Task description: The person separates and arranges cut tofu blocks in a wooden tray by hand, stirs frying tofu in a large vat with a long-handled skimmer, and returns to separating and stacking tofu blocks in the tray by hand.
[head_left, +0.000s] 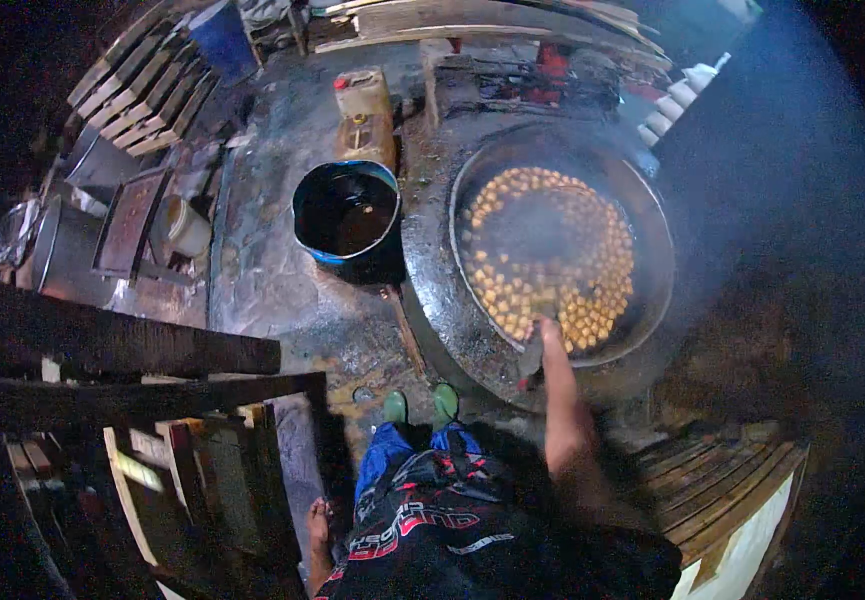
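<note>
A wide round pan [662,290] holds many golden cubes [597,310] that look like tofu frying in dark oil. Over its near rim reaches my right hand [549,328], closed around the handle of a stirring tool [532,362]. The tool's handle end points back toward me, and its head is hard to make out among the cubes. Beside my body on the left hangs my left hand [320,518], its fingers loosely apart with nothing visible in them.
A dark bucket with a blue rim [332,258] stands left of the pan. Behind it are plastic jerrycans [362,95]. Stacked wooden trays [147,90] lie far left; wooden slats [722,490] are near right. Steam or smoke [752,180] veils the right side.
</note>
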Motion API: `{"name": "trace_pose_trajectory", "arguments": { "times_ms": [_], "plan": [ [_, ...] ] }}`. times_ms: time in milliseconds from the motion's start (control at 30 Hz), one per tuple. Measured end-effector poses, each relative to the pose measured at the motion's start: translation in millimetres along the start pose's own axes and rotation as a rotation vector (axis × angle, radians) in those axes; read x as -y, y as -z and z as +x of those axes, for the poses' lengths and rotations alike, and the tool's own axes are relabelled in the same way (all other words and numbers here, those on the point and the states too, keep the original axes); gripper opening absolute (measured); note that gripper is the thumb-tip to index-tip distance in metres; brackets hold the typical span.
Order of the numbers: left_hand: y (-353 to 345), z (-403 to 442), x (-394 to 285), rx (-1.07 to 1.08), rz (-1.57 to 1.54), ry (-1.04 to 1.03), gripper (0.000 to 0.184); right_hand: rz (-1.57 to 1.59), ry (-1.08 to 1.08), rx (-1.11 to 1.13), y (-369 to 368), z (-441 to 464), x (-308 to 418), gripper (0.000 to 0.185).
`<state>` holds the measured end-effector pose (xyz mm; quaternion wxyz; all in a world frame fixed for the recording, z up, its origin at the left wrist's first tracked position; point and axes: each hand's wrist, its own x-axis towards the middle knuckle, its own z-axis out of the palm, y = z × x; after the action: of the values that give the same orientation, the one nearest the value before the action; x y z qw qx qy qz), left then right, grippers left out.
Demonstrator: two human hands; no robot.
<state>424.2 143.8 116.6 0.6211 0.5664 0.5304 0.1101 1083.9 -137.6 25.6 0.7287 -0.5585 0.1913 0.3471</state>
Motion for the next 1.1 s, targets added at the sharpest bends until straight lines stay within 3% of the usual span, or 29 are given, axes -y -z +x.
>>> {"name": "trace_pose_trajectory", "arguments": {
  "times_ms": [67,133,200,233,300,467,533,567,600,700,733,800,933,1000,1100],
  "plan": [
    [0.2,-10.4,-6.5,-0.024,-0.094,0.280,0.021,-0.066,-0.026,-0.061,18.5,-12.4,19.3,0.027],
    [-0.5,-6.1,46.5,-0.131,-0.145,0.320,0.020,0.008,-0.102,-0.060,34.9,-34.2,30.2,0.027],
    [-16.0,-15.9,64.6,-0.047,-0.410,0.238,0.020,0.284,-0.222,0.032,48.1,-62.6,39.1,0.028],
    [-15.6,-25.4,58.1,-0.057,-0.063,0.262,0.021,0.269,-0.225,0.035,44.9,-81.9,38.3,0.028],
    [-28.7,-31.4,55.2,-0.079,-0.056,0.234,0.021,0.432,-0.027,-0.070,9.6,-142.1,44.7,0.032],
    [-28.9,-26.2,60.7,-0.150,-0.106,0.251,0.023,0.447,-0.066,-0.069,41.2,-113.9,7.1,0.033],
    [-17.3,-20.8,51.8,-0.079,0.064,0.276,0.024,0.512,0.140,-0.108,27.9,-109.0,13.6,0.028],
    [-19.4,-14.6,56.1,-0.106,-0.225,0.252,0.025,0.376,0.224,-0.050,26.1,-100.1,15.2,0.025],
    [-18.7,-14.9,43.6,-0.107,-0.222,0.247,0.025,0.382,0.224,-0.048,35.0,-80.2,4.8,0.025],
    [-20.4,-13.8,-3.7,-0.187,-0.018,0.258,0.026,0.393,-0.126,-0.059,45.7,-29.4,-20.4,0.024],
    [-20.7,-14.1,-7.2,-0.180,-0.069,0.271,0.028,0.392,-0.131,-0.051,42.9,-25.9,-21.7,0.024],
    [-22.2,-14.8,-12.9,-0.178,-0.116,0.286,0.029,0.079,-0.040,0.040,20.6,-40.1,-12.8,0.027],
    [-16.9,-7.1,-24.2,-0.147,-0.040,0.274,0.029,0.090,-0.107,0.024,-53.1,-42.1,14.8,0.035],
    [-10.0,0.8,-25.3,-0.122,0.005,0.264,0.029,0.246,-0.179,0.240,-48.8,8.9,6.9,0.027],
    [2.7,11.6,-33.5,-0.082,-0.068,0.265,0.029,0.289,-0.352,0.059,-66.3,16.3,45.8,0.029]
  ]
}}
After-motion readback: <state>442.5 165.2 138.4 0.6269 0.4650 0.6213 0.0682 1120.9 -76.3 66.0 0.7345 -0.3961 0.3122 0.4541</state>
